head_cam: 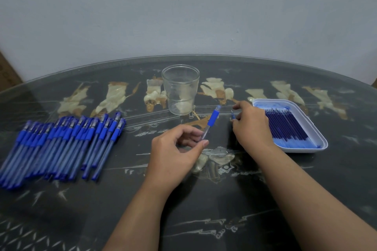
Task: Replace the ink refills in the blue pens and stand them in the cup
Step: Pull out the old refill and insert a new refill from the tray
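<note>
My left hand (179, 146) grips a blue pen barrel (212, 121) by its clear lower end, its blue grip pointing up and away toward the cup. My right hand (252, 126) holds a small pen tip piece (232, 116) between its fingers, just left of the white tray (318, 128). The tray holds several dark blue ink refills (285, 126) laid side by side. A clear glass cup (180, 89) stands upright behind my hands with nothing in it. Several capped blue pens (61, 144) lie in a row on the left.
The work surface is a dark glass-topped table (183, 210) with pale inlaid figures, its curved far edge against a grey wall. A cardboard box corner (8, 73) shows at the far left.
</note>
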`<state>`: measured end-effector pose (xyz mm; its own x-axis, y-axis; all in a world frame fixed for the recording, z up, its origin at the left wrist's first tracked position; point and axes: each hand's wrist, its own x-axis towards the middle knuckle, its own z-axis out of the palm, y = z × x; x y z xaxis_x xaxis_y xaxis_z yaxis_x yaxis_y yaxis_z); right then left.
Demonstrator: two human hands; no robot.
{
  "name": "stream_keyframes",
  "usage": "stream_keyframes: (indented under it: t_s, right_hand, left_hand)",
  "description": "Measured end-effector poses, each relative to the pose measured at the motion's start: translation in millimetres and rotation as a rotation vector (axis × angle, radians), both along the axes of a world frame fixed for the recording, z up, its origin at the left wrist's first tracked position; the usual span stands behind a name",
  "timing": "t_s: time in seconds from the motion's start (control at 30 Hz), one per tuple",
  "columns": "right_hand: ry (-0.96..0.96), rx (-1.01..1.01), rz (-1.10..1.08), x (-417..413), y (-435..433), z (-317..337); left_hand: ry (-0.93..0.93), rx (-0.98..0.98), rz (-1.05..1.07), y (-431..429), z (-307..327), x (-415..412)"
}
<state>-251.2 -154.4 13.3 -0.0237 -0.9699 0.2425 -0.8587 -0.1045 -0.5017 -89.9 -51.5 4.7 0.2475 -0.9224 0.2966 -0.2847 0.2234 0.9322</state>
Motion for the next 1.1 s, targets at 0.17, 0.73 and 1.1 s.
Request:
stream_keyframes:
  t_s: [0.17, 0.73, 1.1]
  right_hand:
    - [-0.004, -0.006, 0.002, 0, 0, 0]
    - [-0.069, -0.038, -0.158, -54, 7, 13]
    - [0.012, 0.114, -0.172, -64, 7, 7]
  left_hand:
    - [0.011, -0.002, 0.002, 0, 1, -1]
    - [0.017, -0.012, -0.006, 2, 8, -8]
    - [0.052, -0.013, 0.019, 3, 11, -17]
